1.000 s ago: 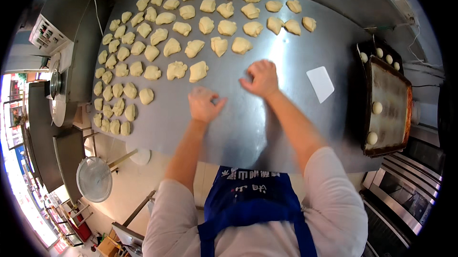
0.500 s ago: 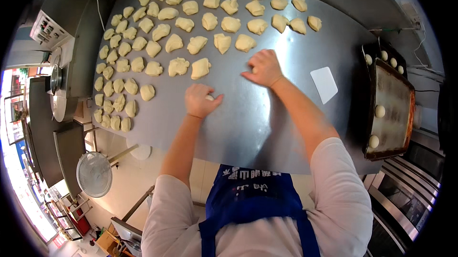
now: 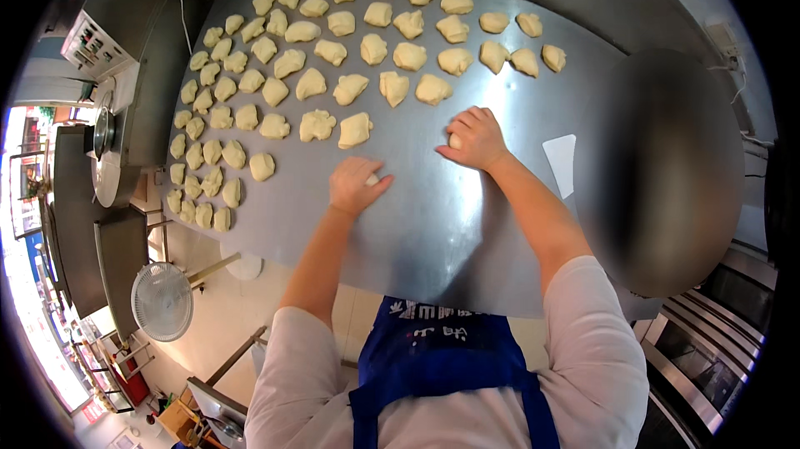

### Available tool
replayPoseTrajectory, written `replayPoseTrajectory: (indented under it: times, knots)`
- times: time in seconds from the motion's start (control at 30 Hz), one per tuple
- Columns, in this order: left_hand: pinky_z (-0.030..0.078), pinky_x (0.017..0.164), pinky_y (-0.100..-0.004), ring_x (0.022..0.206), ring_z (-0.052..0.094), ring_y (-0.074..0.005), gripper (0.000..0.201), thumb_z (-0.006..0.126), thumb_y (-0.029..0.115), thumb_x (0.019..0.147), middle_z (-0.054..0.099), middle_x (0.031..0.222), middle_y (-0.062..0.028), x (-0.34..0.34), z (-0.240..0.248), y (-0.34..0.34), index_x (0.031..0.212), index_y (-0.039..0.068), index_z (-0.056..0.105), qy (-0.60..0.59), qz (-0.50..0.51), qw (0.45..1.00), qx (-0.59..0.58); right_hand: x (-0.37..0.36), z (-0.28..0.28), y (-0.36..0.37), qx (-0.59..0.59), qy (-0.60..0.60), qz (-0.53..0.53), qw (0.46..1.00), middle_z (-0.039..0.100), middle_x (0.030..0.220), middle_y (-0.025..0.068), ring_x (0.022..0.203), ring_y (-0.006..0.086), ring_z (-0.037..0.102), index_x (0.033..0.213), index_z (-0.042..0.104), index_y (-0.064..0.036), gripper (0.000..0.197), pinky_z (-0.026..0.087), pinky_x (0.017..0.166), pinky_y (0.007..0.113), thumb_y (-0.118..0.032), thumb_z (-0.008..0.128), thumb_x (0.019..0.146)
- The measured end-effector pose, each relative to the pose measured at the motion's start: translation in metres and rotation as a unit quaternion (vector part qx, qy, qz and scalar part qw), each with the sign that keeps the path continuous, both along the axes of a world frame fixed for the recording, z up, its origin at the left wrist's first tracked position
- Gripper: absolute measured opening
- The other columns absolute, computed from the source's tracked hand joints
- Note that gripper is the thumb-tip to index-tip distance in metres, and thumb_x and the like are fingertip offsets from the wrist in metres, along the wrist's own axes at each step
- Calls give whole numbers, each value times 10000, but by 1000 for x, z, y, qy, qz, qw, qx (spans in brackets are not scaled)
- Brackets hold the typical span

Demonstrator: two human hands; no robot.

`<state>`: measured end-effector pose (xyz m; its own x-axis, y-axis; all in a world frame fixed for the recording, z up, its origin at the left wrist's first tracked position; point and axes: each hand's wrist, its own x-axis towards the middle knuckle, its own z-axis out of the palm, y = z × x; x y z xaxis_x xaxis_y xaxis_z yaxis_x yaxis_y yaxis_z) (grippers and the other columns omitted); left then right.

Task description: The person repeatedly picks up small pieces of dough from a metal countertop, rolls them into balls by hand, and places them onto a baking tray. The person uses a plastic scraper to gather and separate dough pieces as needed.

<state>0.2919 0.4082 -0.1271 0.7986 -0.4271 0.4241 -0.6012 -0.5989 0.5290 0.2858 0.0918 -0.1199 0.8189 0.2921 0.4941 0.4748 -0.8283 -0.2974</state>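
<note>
My left hand (image 3: 353, 186) is cupped palm-down on the steel table, its fingers curled round a small dough ball (image 3: 372, 180) that peeks out by the thumb. To its right and a little farther off, my right hand (image 3: 477, 137) curls in the same way over a second dough ball (image 3: 455, 141). Most of each ball is hidden under the fingers. Beyond and to the left of both hands lie several rows of cut, pale dough pieces; the nearest one (image 3: 355, 130) sits just past my left hand.
A white dough scraper (image 3: 561, 159) lies on the steel table (image 3: 400, 253) right of my right forearm. A dark blurred patch covers the table's right end. Metal ovens (image 3: 704, 357) stand at lower right. A round fan (image 3: 162, 301) stands off the table's left front corner.
The view has shifted slightly, and the blurred patch now hides the tray with dough balls at right. Both hands stay closed over their dough balls, with only small shifts.
</note>
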Motion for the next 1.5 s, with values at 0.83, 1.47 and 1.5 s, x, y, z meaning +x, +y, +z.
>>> replayPoseTrajectory:
  times: [0.83, 1.47, 1.5]
  knots:
    - [496, 989, -466, 1130, 604, -408, 438, 809, 83, 834, 669, 1201, -156, -67, 20, 17, 1237, 68, 640, 150, -9, 988, 27, -77, -7, 32, 268, 124, -264, 918, 688, 1195, 118, 1145, 371, 611, 1208, 688, -111, 395, 505, 995, 446, -148, 787, 828]
    - [510, 787, -404, 860, 664, -290, 390, 957, 334, 640, 702, 882, -36, -36, -19, 57, 883, 161, 705, -36, -59, 996, 60, -156, -1, -36, 47, 63, -80, 994, 650, 944, 27, 999, 266, 612, 830, 667, -160, 263, 501, 939, 444, -264, 872, 702]
    - [513, 786, -403, 851, 663, -289, 381, 957, 325, 644, 699, 872, -34, -54, -18, 64, 877, 165, 701, -16, 3, 999, 44, -174, -4, -33, 79, 90, -118, 986, 654, 959, 32, 1022, 273, 615, 854, 671, -164, 284, 509, 932, 430, -228, 893, 689]
